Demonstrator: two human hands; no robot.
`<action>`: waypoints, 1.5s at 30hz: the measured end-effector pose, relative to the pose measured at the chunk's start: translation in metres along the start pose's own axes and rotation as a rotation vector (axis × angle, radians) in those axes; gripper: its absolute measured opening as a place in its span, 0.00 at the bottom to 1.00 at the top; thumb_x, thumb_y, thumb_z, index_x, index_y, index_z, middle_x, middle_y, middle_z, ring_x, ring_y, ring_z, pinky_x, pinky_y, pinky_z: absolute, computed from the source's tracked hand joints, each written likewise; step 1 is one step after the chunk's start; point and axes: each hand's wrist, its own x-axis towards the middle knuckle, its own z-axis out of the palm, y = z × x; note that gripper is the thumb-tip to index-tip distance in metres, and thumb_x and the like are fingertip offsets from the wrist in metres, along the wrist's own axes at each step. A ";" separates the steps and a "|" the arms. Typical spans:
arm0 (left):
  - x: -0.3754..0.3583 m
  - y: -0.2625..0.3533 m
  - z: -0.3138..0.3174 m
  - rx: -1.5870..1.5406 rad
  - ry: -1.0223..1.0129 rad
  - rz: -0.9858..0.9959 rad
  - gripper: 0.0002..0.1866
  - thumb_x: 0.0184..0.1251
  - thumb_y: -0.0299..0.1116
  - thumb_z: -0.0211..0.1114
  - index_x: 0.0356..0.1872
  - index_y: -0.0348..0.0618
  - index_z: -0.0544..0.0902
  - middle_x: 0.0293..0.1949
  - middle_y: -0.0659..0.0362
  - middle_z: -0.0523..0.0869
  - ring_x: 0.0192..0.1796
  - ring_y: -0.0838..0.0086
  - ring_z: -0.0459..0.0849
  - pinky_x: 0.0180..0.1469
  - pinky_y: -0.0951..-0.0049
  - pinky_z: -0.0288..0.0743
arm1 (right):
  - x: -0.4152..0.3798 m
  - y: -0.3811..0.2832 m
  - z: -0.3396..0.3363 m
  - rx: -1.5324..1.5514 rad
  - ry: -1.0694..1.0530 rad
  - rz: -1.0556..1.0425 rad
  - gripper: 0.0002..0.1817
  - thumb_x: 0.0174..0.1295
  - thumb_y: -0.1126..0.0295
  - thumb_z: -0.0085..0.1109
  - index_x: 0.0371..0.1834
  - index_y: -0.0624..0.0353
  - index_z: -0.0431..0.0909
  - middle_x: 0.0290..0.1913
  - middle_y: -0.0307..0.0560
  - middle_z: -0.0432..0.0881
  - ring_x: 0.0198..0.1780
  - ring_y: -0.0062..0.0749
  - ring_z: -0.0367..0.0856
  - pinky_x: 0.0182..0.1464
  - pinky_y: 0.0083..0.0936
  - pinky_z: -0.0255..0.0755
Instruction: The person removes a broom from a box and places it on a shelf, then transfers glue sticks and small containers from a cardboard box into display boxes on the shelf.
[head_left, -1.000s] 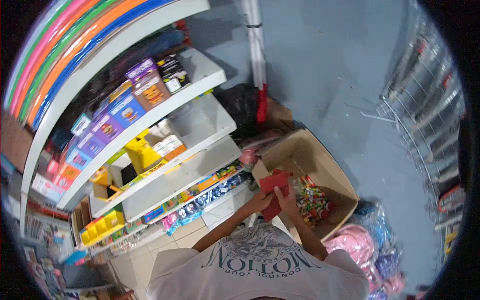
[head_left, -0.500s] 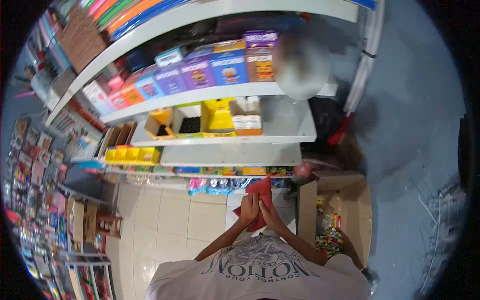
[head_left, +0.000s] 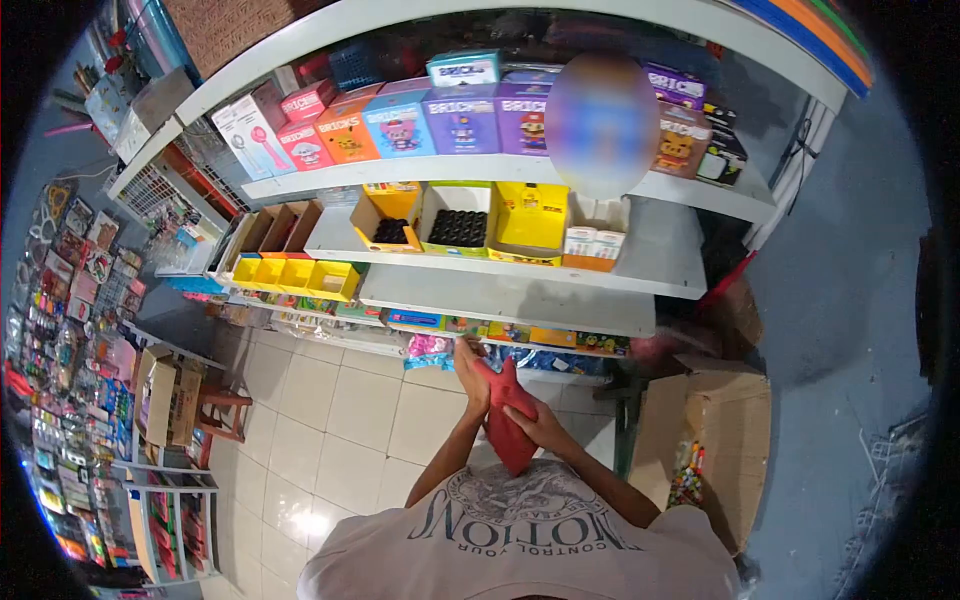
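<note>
A folded red cloth [head_left: 508,424] is held up in front of my chest. My right hand [head_left: 538,428] grips its right side, with the thumb lying across the front. On the other side, my left hand [head_left: 471,378] is open, its fingers stretched upward and its palm against the cloth's left edge. The cloth's upper end comes to a narrow peak between the hands, and its lower end tapers to a point near my shirt.
A white shelf [head_left: 480,276] ahead holds BRICKS boxes [head_left: 400,125] and display trays [head_left: 460,225], one being yellow [head_left: 530,222]. A cardboard box [head_left: 735,420] with colourful small items stands at my right. Tiled floor [head_left: 345,410] and a small red stool [head_left: 222,412] are to the left.
My left hand has opened from its closed grip and its fingers now point upward. The red cloth has turned more upright, still in my right hand. The view has shifted.
</note>
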 end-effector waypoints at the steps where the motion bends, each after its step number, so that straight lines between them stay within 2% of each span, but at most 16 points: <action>1: 0.011 -0.002 -0.008 -0.026 0.000 -0.001 0.22 0.80 0.45 0.41 0.37 0.35 0.74 0.29 0.59 0.77 0.30 0.72 0.73 0.35 0.66 0.68 | 0.008 0.003 0.008 0.002 -0.014 0.029 0.29 0.68 0.57 0.59 0.67 0.62 0.65 0.62 0.53 0.75 0.64 0.38 0.72 0.66 0.32 0.64; 5: 0.030 -0.013 -0.041 -0.125 -0.157 -0.067 0.26 0.80 0.50 0.38 0.46 0.35 0.75 0.37 0.57 0.78 0.40 0.71 0.75 0.46 0.69 0.71 | 0.041 -0.010 0.045 0.084 0.162 -0.214 0.30 0.69 0.62 0.58 0.70 0.59 0.61 0.65 0.53 0.70 0.66 0.36 0.69 0.67 0.31 0.63; 7: 0.018 0.007 -0.037 -0.296 -0.155 -0.142 0.29 0.81 0.52 0.34 0.45 0.37 0.78 0.37 0.55 0.79 0.43 0.68 0.76 0.51 0.69 0.68 | 0.063 0.010 0.060 0.001 0.189 -0.146 0.27 0.68 0.66 0.59 0.68 0.60 0.64 0.63 0.52 0.72 0.65 0.36 0.71 0.66 0.30 0.64; 9: 0.031 -0.024 -0.064 -0.143 -0.397 0.003 0.28 0.81 0.50 0.35 0.43 0.37 0.78 0.37 0.54 0.80 0.43 0.68 0.78 0.50 0.70 0.70 | 0.079 0.018 0.077 -0.194 0.154 -0.231 0.26 0.67 0.67 0.59 0.67 0.60 0.66 0.62 0.49 0.73 0.64 0.34 0.72 0.66 0.28 0.64; 12: 0.062 -0.034 -0.093 -0.086 -0.378 0.161 0.23 0.80 0.46 0.41 0.40 0.37 0.77 0.33 0.56 0.80 0.39 0.71 0.78 0.45 0.71 0.71 | 0.084 -0.003 0.100 -0.220 0.058 -0.156 0.24 0.67 0.68 0.58 0.65 0.61 0.68 0.60 0.49 0.75 0.61 0.36 0.74 0.64 0.29 0.66; 17: 0.124 -0.039 -0.112 -0.133 -0.140 -0.083 0.15 0.77 0.39 0.51 0.35 0.38 0.76 0.30 0.60 0.78 0.34 0.76 0.75 0.40 0.76 0.69 | 0.101 -0.006 0.104 -0.286 -0.161 -0.151 0.23 0.66 0.65 0.60 0.63 0.61 0.72 0.57 0.50 0.78 0.59 0.36 0.76 0.62 0.29 0.68; 20: 0.152 -0.034 -0.126 -0.031 0.023 0.002 0.13 0.75 0.38 0.55 0.39 0.37 0.76 0.31 0.59 0.78 0.34 0.75 0.74 0.40 0.74 0.69 | 0.104 -0.010 0.099 -0.410 0.006 -0.144 0.24 0.65 0.64 0.62 0.62 0.61 0.73 0.57 0.48 0.79 0.58 0.34 0.78 0.62 0.29 0.69; 23: 0.174 -0.036 -0.145 0.146 0.059 0.288 0.12 0.71 0.33 0.59 0.49 0.37 0.75 0.42 0.55 0.79 0.44 0.69 0.76 0.46 0.69 0.70 | 0.118 0.007 0.068 0.272 0.247 0.284 0.25 0.62 0.64 0.64 0.62 0.58 0.73 0.58 0.46 0.79 0.57 0.36 0.79 0.61 0.29 0.71; 25: 0.194 -0.035 -0.160 0.296 0.064 0.397 0.18 0.68 0.31 0.62 0.56 0.38 0.73 0.50 0.52 0.78 0.51 0.65 0.75 0.50 0.65 0.70 | 0.124 0.003 0.033 0.676 0.443 0.244 0.25 0.61 0.63 0.62 0.62 0.57 0.73 0.56 0.48 0.80 0.55 0.39 0.81 0.57 0.36 0.76; 29: 0.224 0.014 -0.178 0.350 0.065 0.417 0.21 0.67 0.30 0.63 0.59 0.39 0.71 0.56 0.52 0.77 0.54 0.63 0.75 0.49 0.66 0.70 | 0.157 0.124 -0.129 1.347 0.237 -0.166 0.19 0.61 0.67 0.58 0.55 0.58 0.75 0.55 0.50 0.80 0.53 0.44 0.82 0.48 0.45 0.81; 32: 0.236 -0.004 -0.188 0.296 0.110 0.247 0.21 0.69 0.32 0.63 0.59 0.38 0.71 0.53 0.52 0.77 0.53 0.65 0.75 0.48 0.68 0.72 | 0.136 0.015 -0.127 1.144 0.774 -0.294 0.19 0.60 0.69 0.59 0.54 0.59 0.75 0.54 0.49 0.81 0.52 0.44 0.82 0.50 0.42 0.81; 37: 0.201 -0.087 -0.207 0.353 0.015 0.134 0.14 0.67 0.31 0.64 0.49 0.35 0.76 0.43 0.54 0.80 0.46 0.69 0.78 0.46 0.72 0.73 | 0.155 0.017 -0.122 1.021 0.658 -0.308 0.17 0.56 0.71 0.63 0.50 0.57 0.76 0.49 0.47 0.82 0.53 0.41 0.81 0.55 0.37 0.78; 39: 0.171 -0.115 -0.218 0.228 -0.183 0.069 0.09 0.66 0.27 0.63 0.44 0.36 0.77 0.38 0.57 0.81 0.38 0.70 0.80 0.42 0.73 0.74 | 0.171 0.016 -0.095 0.957 0.592 -0.259 0.17 0.55 0.72 0.64 0.49 0.56 0.76 0.48 0.46 0.82 0.52 0.40 0.81 0.55 0.36 0.78; 42: 0.131 -0.147 -0.234 0.328 -0.249 0.029 0.08 0.66 0.29 0.66 0.40 0.37 0.79 0.40 0.56 0.83 0.42 0.70 0.81 0.46 0.71 0.77 | 0.205 0.022 -0.049 0.268 0.569 -0.509 0.19 0.52 0.74 0.63 0.50 0.54 0.76 0.48 0.45 0.81 0.50 0.35 0.81 0.53 0.32 0.77; 43: 0.120 -0.142 -0.239 0.310 -0.275 -0.116 0.08 0.66 0.30 0.66 0.40 0.38 0.79 0.40 0.56 0.83 0.42 0.69 0.81 0.47 0.70 0.77 | 0.217 0.024 -0.038 -0.147 0.579 -0.611 0.20 0.52 0.75 0.62 0.51 0.53 0.76 0.48 0.45 0.80 0.50 0.34 0.80 0.53 0.32 0.76; 45: 0.106 -0.149 -0.249 0.338 -0.283 -0.089 0.08 0.66 0.31 0.66 0.41 0.40 0.80 0.40 0.57 0.84 0.43 0.69 0.82 0.47 0.69 0.77 | 0.234 0.009 -0.009 -0.151 0.505 -0.493 0.22 0.52 0.76 0.60 0.53 0.54 0.74 0.50 0.45 0.79 0.51 0.33 0.79 0.52 0.31 0.76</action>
